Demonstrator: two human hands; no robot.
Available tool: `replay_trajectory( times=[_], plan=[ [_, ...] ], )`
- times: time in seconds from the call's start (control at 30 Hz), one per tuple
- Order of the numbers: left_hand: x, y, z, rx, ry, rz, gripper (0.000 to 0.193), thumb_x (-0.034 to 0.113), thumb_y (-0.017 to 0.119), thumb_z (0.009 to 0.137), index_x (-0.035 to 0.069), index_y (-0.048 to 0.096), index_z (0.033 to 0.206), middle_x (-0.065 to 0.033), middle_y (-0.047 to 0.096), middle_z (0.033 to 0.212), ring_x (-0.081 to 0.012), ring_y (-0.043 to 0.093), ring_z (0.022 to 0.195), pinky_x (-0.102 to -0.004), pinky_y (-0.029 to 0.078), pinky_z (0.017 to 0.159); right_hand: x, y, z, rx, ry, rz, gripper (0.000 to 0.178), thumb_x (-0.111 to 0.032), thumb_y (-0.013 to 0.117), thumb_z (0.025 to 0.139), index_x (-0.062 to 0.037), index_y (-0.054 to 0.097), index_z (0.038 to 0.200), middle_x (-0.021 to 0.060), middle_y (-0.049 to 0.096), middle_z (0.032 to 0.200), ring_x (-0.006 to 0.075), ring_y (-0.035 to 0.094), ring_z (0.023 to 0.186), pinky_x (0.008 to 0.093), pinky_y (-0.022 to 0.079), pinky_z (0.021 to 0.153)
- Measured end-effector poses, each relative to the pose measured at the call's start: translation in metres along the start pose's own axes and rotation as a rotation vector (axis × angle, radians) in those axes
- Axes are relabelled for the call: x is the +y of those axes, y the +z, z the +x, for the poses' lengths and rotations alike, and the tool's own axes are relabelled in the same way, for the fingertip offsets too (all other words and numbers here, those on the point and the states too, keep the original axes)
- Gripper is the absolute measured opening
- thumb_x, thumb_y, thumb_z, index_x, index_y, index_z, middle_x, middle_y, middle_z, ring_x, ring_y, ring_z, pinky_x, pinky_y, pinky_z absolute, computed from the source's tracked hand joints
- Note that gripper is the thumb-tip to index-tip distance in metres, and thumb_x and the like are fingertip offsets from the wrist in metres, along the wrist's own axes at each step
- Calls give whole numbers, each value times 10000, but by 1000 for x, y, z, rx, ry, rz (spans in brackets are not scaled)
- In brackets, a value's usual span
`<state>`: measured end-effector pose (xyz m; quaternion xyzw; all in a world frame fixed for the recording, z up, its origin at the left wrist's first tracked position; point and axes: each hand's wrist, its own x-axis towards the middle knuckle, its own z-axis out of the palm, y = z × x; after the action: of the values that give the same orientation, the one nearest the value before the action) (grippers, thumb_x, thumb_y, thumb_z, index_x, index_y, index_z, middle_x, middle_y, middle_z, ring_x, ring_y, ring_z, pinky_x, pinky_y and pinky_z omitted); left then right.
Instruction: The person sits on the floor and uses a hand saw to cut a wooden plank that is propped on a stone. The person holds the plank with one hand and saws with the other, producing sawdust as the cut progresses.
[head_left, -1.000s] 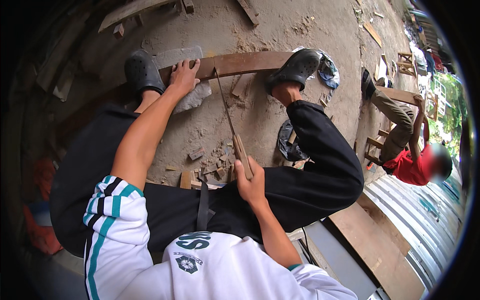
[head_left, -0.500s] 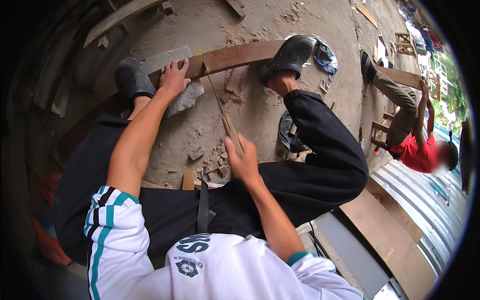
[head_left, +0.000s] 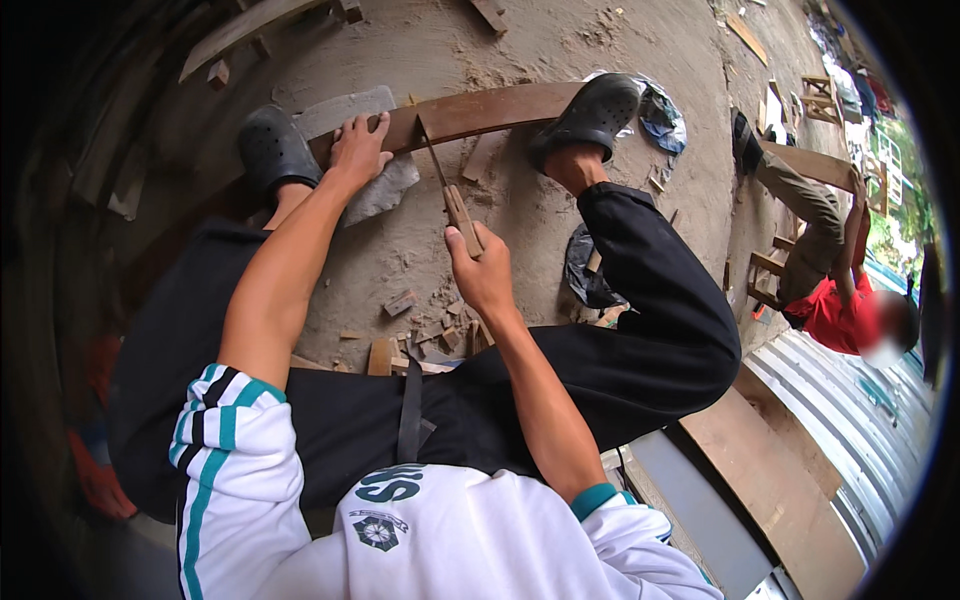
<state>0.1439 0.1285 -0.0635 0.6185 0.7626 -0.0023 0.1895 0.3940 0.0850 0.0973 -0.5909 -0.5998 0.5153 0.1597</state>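
Observation:
A long brown wooden plank (head_left: 480,112) lies across in front of me, with my dark clogs on it at either end. My left hand (head_left: 358,150) presses on the plank with its fingers spread, beside the left clog (head_left: 277,150). My right hand (head_left: 482,270) is wrapped round the wooden handle of a handsaw (head_left: 457,212). The saw's narrow blade runs away from me, and its far end meets the plank just right of my left hand. A pale stone block (head_left: 385,188) lies under the plank near that hand.
Wood offcuts (head_left: 400,303) and sawdust litter the ground. A black plastic bag (head_left: 583,268) lies by my right leg, and a crumpled wrapper (head_left: 660,122) beyond the right clog. At far right, a person in a red shirt (head_left: 835,315) sits by another board. Wooden panels (head_left: 775,480) lie at lower right.
My right hand has moved forward, away from my body, pushing the saw farther across the plank. My left hand stays on the plank. The whole view has shifted slightly.

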Motion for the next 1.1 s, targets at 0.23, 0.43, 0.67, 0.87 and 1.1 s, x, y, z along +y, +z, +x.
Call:
replay_trajectory(
  times=[0.23, 0.43, 0.67, 0.87, 1.1],
  plan=[
    [-4, 0, -1, -22, -38, -37, 754, 325, 733, 856, 162, 379, 1502, -194, 414, 1416, -397, 394, 1321, -559, 348, 1085, -3, -30, -80, -140, 114, 183, 384, -393, 561, 991, -18, 601, 914, 21, 530, 653, 107, 464, 578, 276, 371, 531],
    [-1, -3, 0, -45, -59, -30, 761, 321, 734, 852, 161, 376, 1503, -201, 408, 1428, -405, 401, 1324, -534, 370, 1085, -31, -37, -52, -241, 325, 465, 422, -440, 480, 1010, -47, 578, 894, -7, 474, 671, 83, 439, 603, 237, 332, 536],
    [0, -2, -1, -33, -59, -39, 770, 321, 740, 844, 167, 374, 1505, -193, 410, 1421, -392, 393, 1331, -533, 359, 1090, -21, -33, -67, -95, 268, 267, 359, -353, 475, 1017, -45, 538, 844, -13, 465, 682, 77, 437, 590, 240, 348, 532],
    [-3, 2, -3, -24, -67, -60, 764, 312, 741, 841, 166, 384, 1501, -188, 409, 1422, -389, 383, 1334, -542, 342, 1096, -43, -40, -63, -126, 420, 349, 392, -305, 474, 1029, -31, 523, 753, -20, 462, 626, 73, 428, 566, 249, 321, 513],
    [4, 2, -4, -46, -75, -46, 760, 311, 735, 848, 169, 380, 1506, -181, 405, 1427, -384, 381, 1338, -537, 331, 1108, 14, -15, -28, -98, 276, 299, 375, -342, 491, 1018, -73, 517, 758, -14, 440, 616, 79, 390, 485, 258, 279, 448]
  ],
)
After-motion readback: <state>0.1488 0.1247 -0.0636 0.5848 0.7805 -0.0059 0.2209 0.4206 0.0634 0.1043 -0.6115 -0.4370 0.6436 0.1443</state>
